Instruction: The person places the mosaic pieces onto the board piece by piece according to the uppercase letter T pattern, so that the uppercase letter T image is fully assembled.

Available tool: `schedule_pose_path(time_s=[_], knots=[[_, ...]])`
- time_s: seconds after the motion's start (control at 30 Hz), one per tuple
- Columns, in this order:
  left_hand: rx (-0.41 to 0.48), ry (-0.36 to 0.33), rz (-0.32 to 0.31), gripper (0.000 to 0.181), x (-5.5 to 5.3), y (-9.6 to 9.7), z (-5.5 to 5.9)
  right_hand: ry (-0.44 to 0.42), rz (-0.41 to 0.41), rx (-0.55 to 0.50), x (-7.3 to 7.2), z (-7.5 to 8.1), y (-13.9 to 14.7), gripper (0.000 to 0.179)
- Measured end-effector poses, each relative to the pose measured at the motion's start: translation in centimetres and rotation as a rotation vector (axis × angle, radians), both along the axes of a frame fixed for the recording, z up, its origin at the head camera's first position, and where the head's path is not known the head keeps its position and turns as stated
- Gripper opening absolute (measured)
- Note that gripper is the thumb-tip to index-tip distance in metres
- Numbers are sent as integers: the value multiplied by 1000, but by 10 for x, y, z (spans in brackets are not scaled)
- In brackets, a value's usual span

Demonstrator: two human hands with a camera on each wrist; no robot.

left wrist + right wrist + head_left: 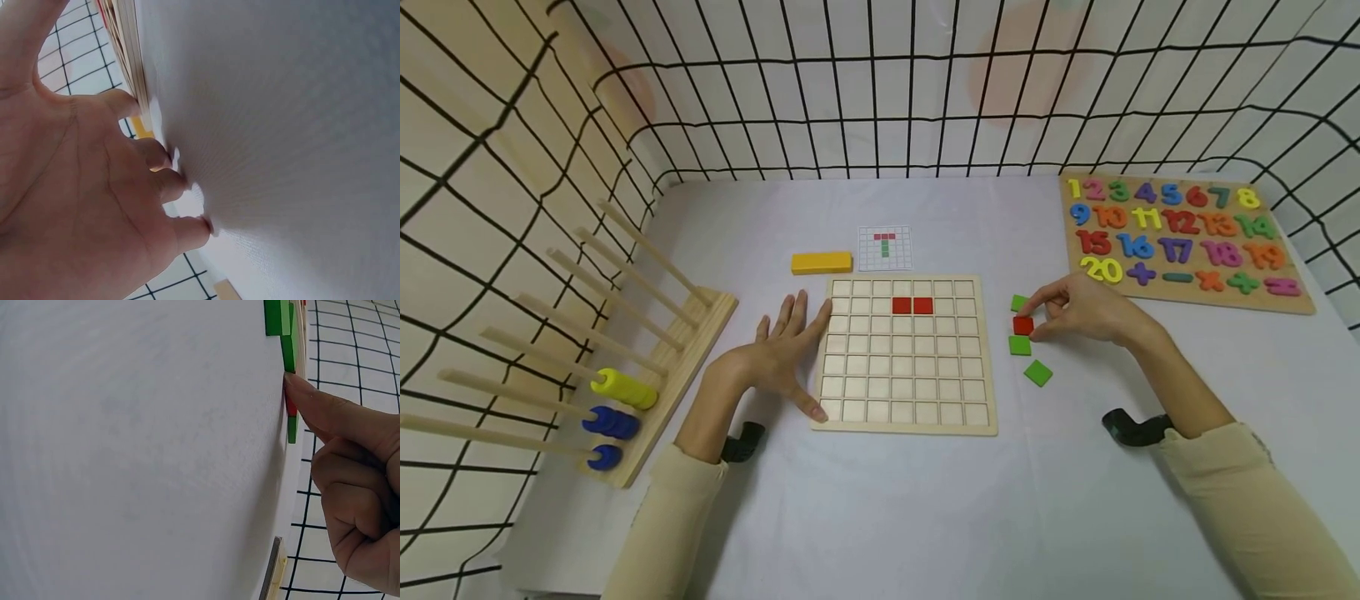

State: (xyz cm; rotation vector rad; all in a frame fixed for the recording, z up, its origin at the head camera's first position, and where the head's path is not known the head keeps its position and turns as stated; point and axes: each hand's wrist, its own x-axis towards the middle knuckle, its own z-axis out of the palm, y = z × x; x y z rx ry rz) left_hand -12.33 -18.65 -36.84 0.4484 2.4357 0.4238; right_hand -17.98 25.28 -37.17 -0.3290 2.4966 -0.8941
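A wooden grid board [880,367] lies in the middle of the table, with two red tiles [912,306] side by side in its second row. My left hand [778,350] rests at the board's left edge, fingers spread, thumb at the near corner and index finger higher up. Right of the board, my right hand [1086,310] pinches a red square tile [1022,326] between thumb and index finger, its other fingers curled in the right wrist view. Green tiles lie about it: one beyond [1018,302], one nearer [1019,345] and one turned askew [1038,373].
A pattern card [884,248] with a red and green T and a yellow block [822,263] lie beyond the board. At left stands a wooden peg rack [700,350] with yellow and blue beads. A number puzzle [1303,302] lies at right. Black wire mesh [872,58] encloses the table.
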Motion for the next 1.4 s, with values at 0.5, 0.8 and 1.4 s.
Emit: schedule_pose_path(time_s=[0.5,0.8,1.4], knots=[[11,-21,-1,158,0,-1,2,88,-38,-66,-8,14,-34,34],[6,-25,2,158,0,0,0,46,11,-96,-21,18,-101,32],[-1,-7,-3,158,-1,-1,1,-26,26,-141,-28,13,-183,28]])
